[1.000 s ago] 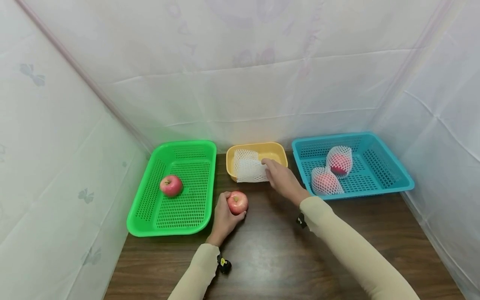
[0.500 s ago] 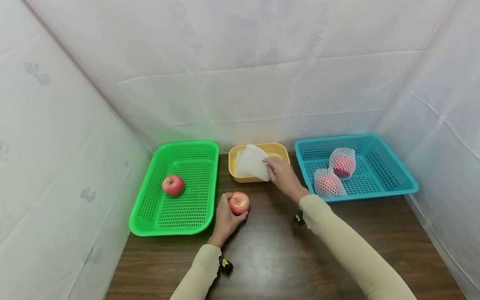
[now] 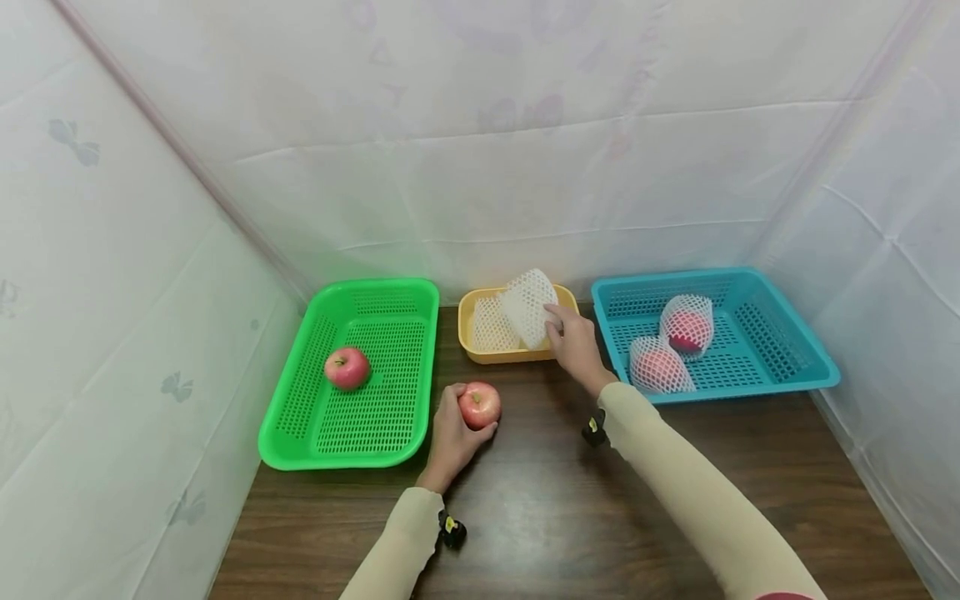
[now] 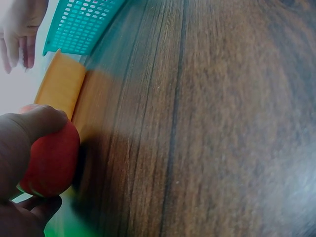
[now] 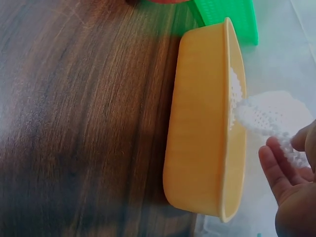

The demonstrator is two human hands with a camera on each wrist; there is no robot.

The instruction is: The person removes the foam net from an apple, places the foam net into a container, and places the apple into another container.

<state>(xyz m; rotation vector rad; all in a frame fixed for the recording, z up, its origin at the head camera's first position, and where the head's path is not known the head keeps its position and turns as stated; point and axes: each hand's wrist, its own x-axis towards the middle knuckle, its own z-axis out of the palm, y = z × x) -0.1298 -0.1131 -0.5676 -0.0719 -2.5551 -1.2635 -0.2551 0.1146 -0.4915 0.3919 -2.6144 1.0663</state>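
Observation:
My left hand [image 3: 452, 437] grips a red apple [image 3: 480, 406] in front of the yellow basin, thumb on the near side and fingers around its left. The left wrist view shows the same apple [image 4: 53, 160] between thumb and fingers. Above the yellow basin [image 3: 517, 357], my right hand [image 3: 573, 342] pinches a white foam net sleeve [image 3: 531, 304] by its edge. In the right wrist view that sleeve [image 5: 276, 111] hangs between thumb and fingertips. Another foam net [image 3: 491, 325] lies inside the basin.
On the left stands a green basket [image 3: 345, 460] with one bare apple [image 3: 347, 368] in it. A blue basket [image 3: 787, 333] on the right holds two apples in foam nets [image 3: 660, 365]. White curtains [image 3: 480, 192] enclose the wooden table [image 3: 555, 517] at the back and sides.
My right hand has lifted the foam net from the basin's front rim and drawn it up and slightly right, apart from the other net. The left hand stays on the apple.

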